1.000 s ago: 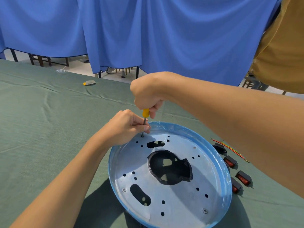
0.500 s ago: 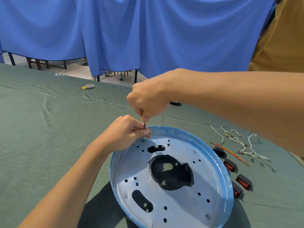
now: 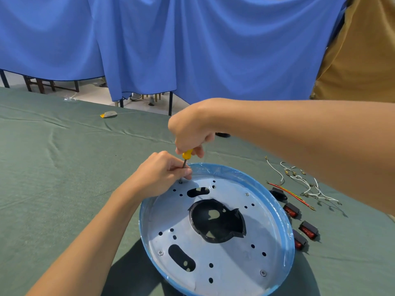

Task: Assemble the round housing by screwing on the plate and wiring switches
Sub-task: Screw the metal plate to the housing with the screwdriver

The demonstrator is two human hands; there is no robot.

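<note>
The round housing [image 3: 284, 212], its rim wrapped in blue film, lies on the green cloth with a silver perforated plate [image 3: 230, 261] inside it. My right hand [image 3: 190, 131] grips the yellow handle of a screwdriver [image 3: 186, 156], held upright over the plate's far left edge. My left hand [image 3: 162, 174] pinches the shaft near the tip, just above a screw [image 3: 180, 181]. Three other screws sit in the plate. Several black switches with red rockers [image 3: 307, 230] lie right of the housing. White wires [image 3: 307, 185] and a red-yellow wire [image 3: 292, 195] lie beyond them.
A green cloth covers the table [image 3: 53, 167]. A small yellow and grey scrap [image 3: 108, 114] lies near the far edge. Blue curtains [image 3: 171, 43] hang behind the table. A person in a tan shirt [image 3: 363, 56] stands at the far right.
My right hand has turned on the handle, so the yellow grip shows again below the fist. The view has tilted up and the wires at the right have come into sight.
</note>
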